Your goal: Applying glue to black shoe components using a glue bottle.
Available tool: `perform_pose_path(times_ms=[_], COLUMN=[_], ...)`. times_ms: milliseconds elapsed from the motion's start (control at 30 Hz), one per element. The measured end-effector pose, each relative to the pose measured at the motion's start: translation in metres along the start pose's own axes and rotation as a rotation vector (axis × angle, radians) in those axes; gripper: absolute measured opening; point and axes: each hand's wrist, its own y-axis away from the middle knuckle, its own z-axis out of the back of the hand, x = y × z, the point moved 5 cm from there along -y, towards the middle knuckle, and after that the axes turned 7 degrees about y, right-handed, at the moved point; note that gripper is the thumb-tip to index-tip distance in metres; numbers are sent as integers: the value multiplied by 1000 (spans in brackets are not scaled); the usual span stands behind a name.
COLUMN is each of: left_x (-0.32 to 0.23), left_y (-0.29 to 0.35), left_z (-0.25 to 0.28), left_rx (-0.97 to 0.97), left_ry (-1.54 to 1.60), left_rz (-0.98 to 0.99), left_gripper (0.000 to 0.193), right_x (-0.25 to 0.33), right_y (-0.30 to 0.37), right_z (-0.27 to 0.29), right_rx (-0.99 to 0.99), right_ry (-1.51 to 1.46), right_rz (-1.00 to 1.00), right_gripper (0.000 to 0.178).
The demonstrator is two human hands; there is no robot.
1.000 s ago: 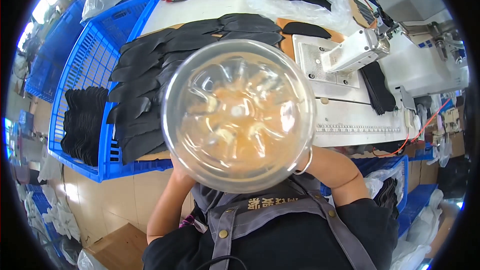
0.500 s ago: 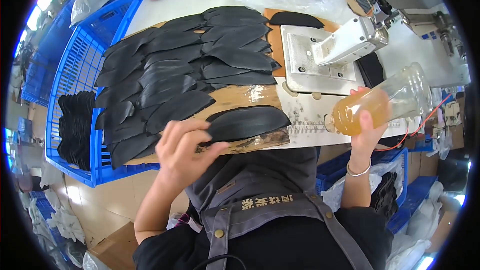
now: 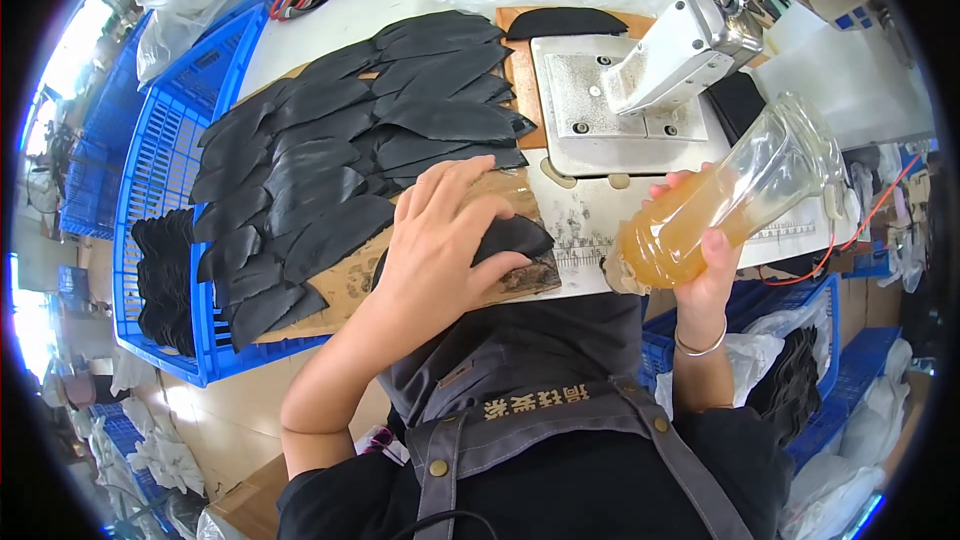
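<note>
"What's there?"
"Black pieces (image 3: 325, 100) lie at ten o'clock. My left grip (image 3: 436, 238), spread apart, is over a lone piece (image 3: 520, 237) mid-clock."
"And then?"
"My right grip (image 3: 706, 280) is tight round a glass jar (image 3: 682, 232) at three o'clock."

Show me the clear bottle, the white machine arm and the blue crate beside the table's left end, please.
Clear bottle (image 3: 705, 205): head view, on its side, around mid-length.
White machine arm (image 3: 672, 58): head view, on its broad side.
Blue crate (image 3: 204, 355): head view, on its near corner.
</note>
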Motion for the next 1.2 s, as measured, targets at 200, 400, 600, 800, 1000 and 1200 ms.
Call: perform_pose_path(times_ms=[200,400,600,800,1000,1200], left_x=[15,23,59,56,84,106], left_y=[0,9,56,137,168,177], left_z=[-1,12,100,200,157,130], left_rx=[-45,-136,-604,-938,-519,-438], left_ry=[124,225,408,-219,-749,-504], left_rz=[69,89,167,146,208,298], left_gripper=[21,17,14,13,17,18], right_x=[-3,-17,-28,-31,-28,-27], right_y=[-1,0,5,1,-2,-2], right_z=[-23,-81,-81,-85,-92,-91], right_rx=[188,438,412,416,453,462], right_ry=[-177,-321,-180,-147,-131,-111], right_rz=[-122,-359,-366,-371,-369,-358], right_gripper=[76,79,80,81,79,80])
